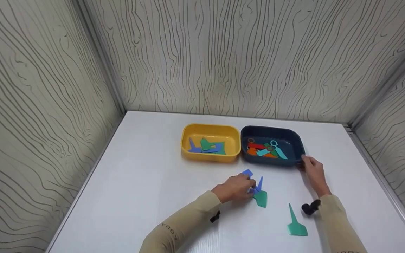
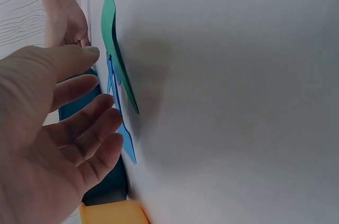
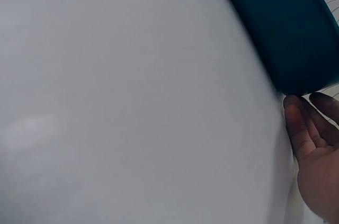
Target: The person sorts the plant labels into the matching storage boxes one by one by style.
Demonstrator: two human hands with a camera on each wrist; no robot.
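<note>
My left hand [image 1: 236, 188] is over a small cluster of T-shaped plastic plant labels, its fingers loosely bent. A blue label [image 1: 247, 172] shows beyond its fingertips, and a green label [image 1: 261, 199] lies to its right with a blue pointed stem above. In the left wrist view, thumb and fingers stand apart, with the green label [image 2: 109, 25] and a blue label [image 2: 128, 147] just behind the fingertips. My right hand [image 1: 315, 174] touches the near right corner of a navy bin [image 1: 269, 161]; in the right wrist view its fairly straight fingertips meet the bin's wall.
A yellow bin [image 1: 211, 157] holding blue and green labels adjoins the navy bin's left side. Inside the navy one lie red, orange, green and light-blue pieces. Another green label [image 1: 297, 228] lies alone near the right forearm. Patterned panels [image 1: 220, 59] enclose the white table [image 1: 135, 186].
</note>
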